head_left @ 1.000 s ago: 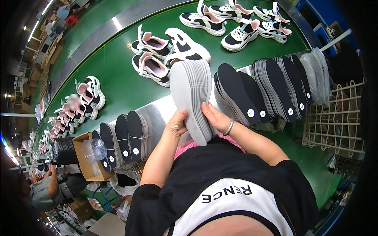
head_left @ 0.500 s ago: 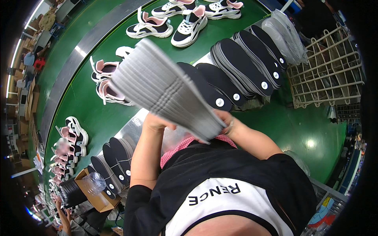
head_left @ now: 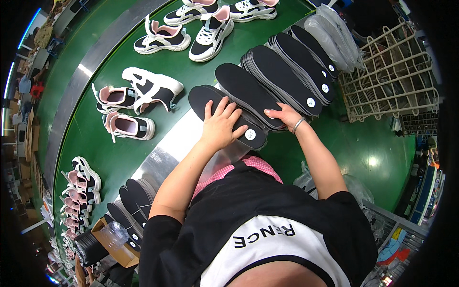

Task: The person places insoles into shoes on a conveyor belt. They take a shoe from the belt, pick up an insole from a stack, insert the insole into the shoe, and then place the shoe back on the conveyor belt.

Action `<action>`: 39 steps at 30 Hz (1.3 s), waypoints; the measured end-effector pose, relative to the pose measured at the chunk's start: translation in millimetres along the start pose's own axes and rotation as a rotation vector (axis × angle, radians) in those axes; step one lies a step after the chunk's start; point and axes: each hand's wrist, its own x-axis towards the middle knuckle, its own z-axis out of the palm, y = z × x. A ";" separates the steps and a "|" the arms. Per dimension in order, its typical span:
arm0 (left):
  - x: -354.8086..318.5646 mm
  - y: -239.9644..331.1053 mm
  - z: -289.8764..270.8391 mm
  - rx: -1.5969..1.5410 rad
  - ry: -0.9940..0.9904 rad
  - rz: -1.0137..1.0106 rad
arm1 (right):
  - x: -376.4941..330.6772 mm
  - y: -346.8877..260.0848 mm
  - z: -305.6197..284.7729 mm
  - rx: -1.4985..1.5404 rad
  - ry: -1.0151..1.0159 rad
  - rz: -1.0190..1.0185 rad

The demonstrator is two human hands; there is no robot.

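Observation:
My left hand (head_left: 222, 123) lies with spread fingers on the black top of a stack of shoe insoles (head_left: 203, 98), a round white sticker at its heel end. Beside it, my right hand (head_left: 289, 117) grips the heel end of a second insole stack (head_left: 239, 83), thumb on top; its other fingers are partly hidden. The layered grey edges of this stack show below its black top. Farther right in the same row lie more insole stacks (head_left: 279, 76), one close against another.
Black, white and pink sneakers (head_left: 210, 38) stand on the green table (head_left: 191, 76); one sneaker (head_left: 153, 91) lies tipped over. At right are plastic-wrapped insoles (head_left: 330, 38) and a white wire basket (head_left: 392, 71). Tied insole stacks (head_left: 126, 215) and a cardboard box (head_left: 119, 246) sit lower left.
The grey-sided insole stack that both my hands held up and tilted is now down in the row, black side up. My left hand has let go and spread out flat.

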 end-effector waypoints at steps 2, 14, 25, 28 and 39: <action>1.5 -1.4 0.9 -0.010 -0.002 0.002 | -4.6 -8.1 6.2 -0.040 0.023 -0.044; 5.3 -4.3 -1.8 0.024 0.031 0.013 | 4.0 29.3 15.5 -0.418 0.502 -0.256; -61.5 -5.7 39.5 -0.317 0.467 -0.145 | -118.1 189.5 4.0 -0.193 0.767 0.000; -86.9 -13.2 88.4 -0.158 0.224 -0.148 | -148.1 295.5 0.2 -0.155 0.901 0.205; -93.8 -31.0 116.8 0.111 0.114 -0.003 | -263.7 500.9 -7.1 -0.018 1.143 0.703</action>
